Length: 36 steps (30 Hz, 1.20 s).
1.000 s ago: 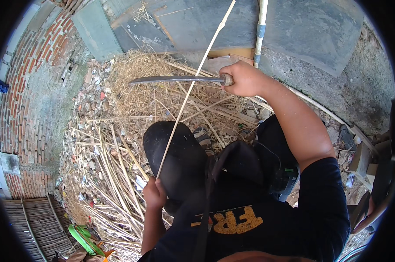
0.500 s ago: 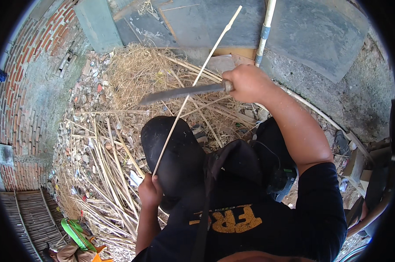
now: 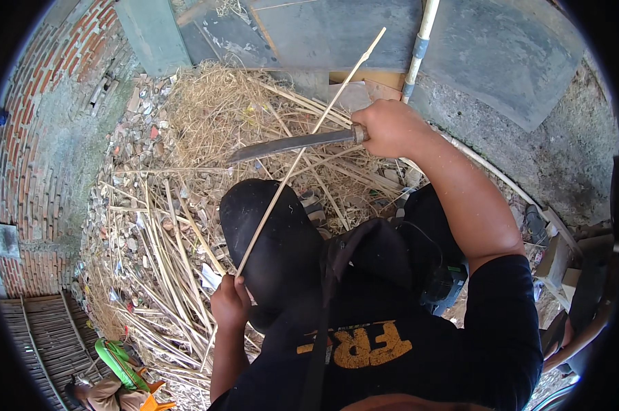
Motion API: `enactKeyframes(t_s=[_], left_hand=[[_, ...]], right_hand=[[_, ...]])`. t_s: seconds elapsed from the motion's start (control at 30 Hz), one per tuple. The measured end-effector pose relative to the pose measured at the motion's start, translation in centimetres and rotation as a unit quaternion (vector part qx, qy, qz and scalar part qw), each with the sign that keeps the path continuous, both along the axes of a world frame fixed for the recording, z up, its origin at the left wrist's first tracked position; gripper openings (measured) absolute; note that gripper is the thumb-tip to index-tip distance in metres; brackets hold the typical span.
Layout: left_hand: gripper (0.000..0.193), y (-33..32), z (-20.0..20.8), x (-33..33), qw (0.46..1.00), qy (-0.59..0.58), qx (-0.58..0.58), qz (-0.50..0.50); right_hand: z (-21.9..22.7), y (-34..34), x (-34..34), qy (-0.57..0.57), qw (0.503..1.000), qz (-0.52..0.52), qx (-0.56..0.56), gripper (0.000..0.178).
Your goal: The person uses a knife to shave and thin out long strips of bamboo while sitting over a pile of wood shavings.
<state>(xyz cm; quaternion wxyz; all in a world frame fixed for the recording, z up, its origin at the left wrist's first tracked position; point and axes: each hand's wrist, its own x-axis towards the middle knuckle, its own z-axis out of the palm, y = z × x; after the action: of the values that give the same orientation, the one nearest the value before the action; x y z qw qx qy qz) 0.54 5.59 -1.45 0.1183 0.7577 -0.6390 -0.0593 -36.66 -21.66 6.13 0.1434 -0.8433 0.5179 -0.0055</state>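
Note:
My left hand (image 3: 231, 301), low in the view beside my left knee, is closed round the lower end of a long, thin bamboo stick (image 3: 274, 200). The stick slants up and to the right past my dark-clad knee, with a knobbly joint near its far tip. My right hand (image 3: 393, 129) grips the handle of a machete (image 3: 282, 146) out in front of me. Its long dark blade points left and crosses the stick about midway. Whether blade and stick touch, I cannot tell.
Cut stalks (image 3: 169, 267) lie in a loose heap over rubble on the left. Dry shavings (image 3: 207, 120) are piled ahead. Grey boards (image 3: 364, 31) and a pale pipe (image 3: 421, 48) stand at the far wall. Another person (image 3: 114, 394) sits at the lower left, by a bamboo screen (image 3: 46, 335).
The stick's far tip has dropped lower and slightly right. The machete has shifted a little to the right along with it. Both hands keep their grips.

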Motion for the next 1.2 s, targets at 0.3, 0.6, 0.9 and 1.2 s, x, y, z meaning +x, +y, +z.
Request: enactKeyframes(t_s=[0.3,0.6,0.9,1.2], left_hand=[[0.025,-0.3,-0.1,0.1,1.0,-0.001,0.013,0.001],[0.024,-0.8,0.2,0.2,1.0,0.013,0.0,-0.025],[0.028,-1.1,1.6,0.7,0.999,0.002,0.029,-0.038],[0.029,-1.4,0.1,0.9,0.997,0.063,0.015,-0.04]], right_hand=[[-2.5,-3.0,-2.9,-0.077,0.995,-0.059,-0.027,0.02],[-3.3,-3.7,-2.6,-0.065,0.997,-0.046,0.023,0.023],[-2.4,-2.5,-2.3,-0.037,0.999,-0.038,-0.003,0.023],[-2.9,-4.0,-4.8,-0.104,0.987,-0.117,0.038,0.024]])
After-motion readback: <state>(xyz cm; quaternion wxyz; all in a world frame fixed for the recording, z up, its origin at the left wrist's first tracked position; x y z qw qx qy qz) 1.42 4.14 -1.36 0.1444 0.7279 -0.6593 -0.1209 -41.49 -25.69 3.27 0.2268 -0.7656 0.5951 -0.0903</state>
